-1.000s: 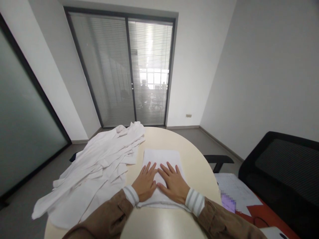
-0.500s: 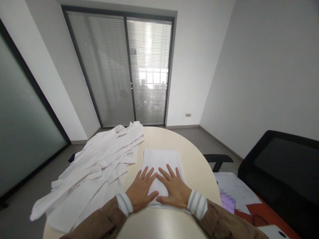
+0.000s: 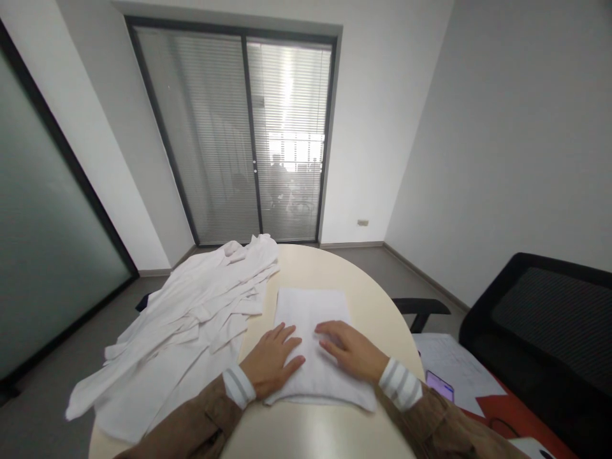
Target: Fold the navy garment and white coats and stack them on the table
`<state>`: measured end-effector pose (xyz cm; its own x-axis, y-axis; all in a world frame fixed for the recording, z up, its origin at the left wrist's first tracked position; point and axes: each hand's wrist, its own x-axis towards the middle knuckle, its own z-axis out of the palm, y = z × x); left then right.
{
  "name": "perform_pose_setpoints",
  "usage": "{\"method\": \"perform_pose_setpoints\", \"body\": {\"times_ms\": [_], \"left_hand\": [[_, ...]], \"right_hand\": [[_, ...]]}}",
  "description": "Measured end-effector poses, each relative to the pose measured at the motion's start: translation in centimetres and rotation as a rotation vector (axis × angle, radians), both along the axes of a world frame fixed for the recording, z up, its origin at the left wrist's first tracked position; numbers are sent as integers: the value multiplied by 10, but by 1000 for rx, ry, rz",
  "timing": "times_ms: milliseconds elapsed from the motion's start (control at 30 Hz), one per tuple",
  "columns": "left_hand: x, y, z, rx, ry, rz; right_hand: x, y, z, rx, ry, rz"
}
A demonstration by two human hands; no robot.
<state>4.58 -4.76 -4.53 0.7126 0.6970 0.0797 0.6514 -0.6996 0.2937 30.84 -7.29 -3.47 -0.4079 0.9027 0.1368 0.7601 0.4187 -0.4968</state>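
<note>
A white cloth folded into a rectangle (image 3: pixel 313 306) lies on the round cream table (image 3: pixel 329 261), its lower corners reaching toward me. On its left edge rests my left hand (image 3: pixel 273 360), palm down, fingers spread. My right hand (image 3: pixel 354 350) is at the cloth's right side, turned partly on edge, its fingers loosely bent and pointing left, thumb apart from them. Neither hand has the cloth between its fingers. To the left, a heap of loose white garments (image 3: pixel 191 319) spreads over the table and hangs past its edge.
At the right, a black mesh chair (image 3: pixel 540 319) with an armrest (image 3: pixel 421 307) stands close to the table. Beside it lie white papers (image 3: pixel 459 363), a phone (image 3: pixel 440 386) and something red (image 3: pixel 497 408). A glass partition with blinds (image 3: pixel 220 140) is behind.
My right hand has shifted right and tilted from lying flat, its fingers now bent. My left hand stays on the cloth with its fingers closer together. The folded cloth shows more between them.
</note>
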Motion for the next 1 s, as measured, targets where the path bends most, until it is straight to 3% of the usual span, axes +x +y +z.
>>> {"method": "perform_pose_setpoints", "body": {"times_ms": [67, 133, 200, 300, 400, 667, 767, 900, 1000], "left_hand": [[3, 9, -2, 54, -50, 51], [6, 23, -7, 122, -99, 142], [9, 41, -17, 173, -125, 262], [10, 65, -31, 153, -127, 384], [11, 82, -42, 116, -174, 392], [12, 101, -58, -109, -626, 384], [12, 102, -60, -203, -763, 352], [14, 101, -56, -347, -927, 407], [16, 102, -52, -510, -1063, 421]], "right_hand": [[14, 23, -10, 106, -23, -265], [28, 47, -21, 117, -54, -520], [39, 68, -32, 74, -6, -618], [48, 91, -44, 24, 220, -568], [50, 103, -52, -14, 480, -495], [46, 104, -53, -201, 1104, -431], [42, 99, -48, -246, 1263, -373], [39, 91, -39, -207, 1461, -328], [40, 86, -34, -187, 1506, -321]]}}
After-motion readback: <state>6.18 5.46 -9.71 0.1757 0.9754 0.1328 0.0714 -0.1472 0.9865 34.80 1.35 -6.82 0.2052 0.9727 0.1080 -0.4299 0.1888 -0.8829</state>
